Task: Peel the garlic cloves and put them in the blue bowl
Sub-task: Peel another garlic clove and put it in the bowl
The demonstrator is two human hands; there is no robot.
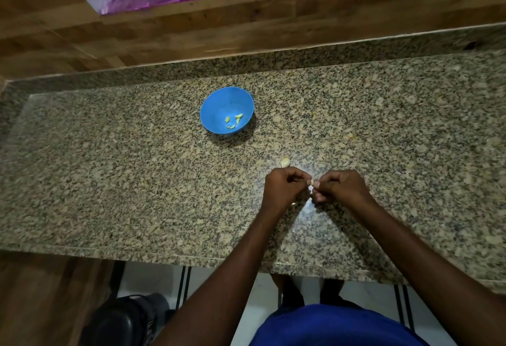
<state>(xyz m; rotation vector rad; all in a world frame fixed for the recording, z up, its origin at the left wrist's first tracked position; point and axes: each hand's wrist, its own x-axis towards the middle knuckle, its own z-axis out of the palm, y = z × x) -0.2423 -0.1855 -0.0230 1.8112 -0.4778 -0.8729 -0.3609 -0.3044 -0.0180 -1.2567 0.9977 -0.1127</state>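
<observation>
two hands working a garlic clove over a speckled granite counter

the left hand (284, 187) and right hand (339, 185) meet fingertip to fingertip, both curled and pinching a small garlic clove (313, 183) between them just above the counter (137, 167). another clove (285, 162) lies on the stone just beyond the left hand. farther back, well apart from the hands, sits the blue bowl (219, 99) with three pale peeled cloves (233, 121) in its bottom.

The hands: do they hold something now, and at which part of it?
Both hands, left and right, pinch one small garlic clove between their fingertips, one at each end. Its middle barely shows.
</observation>
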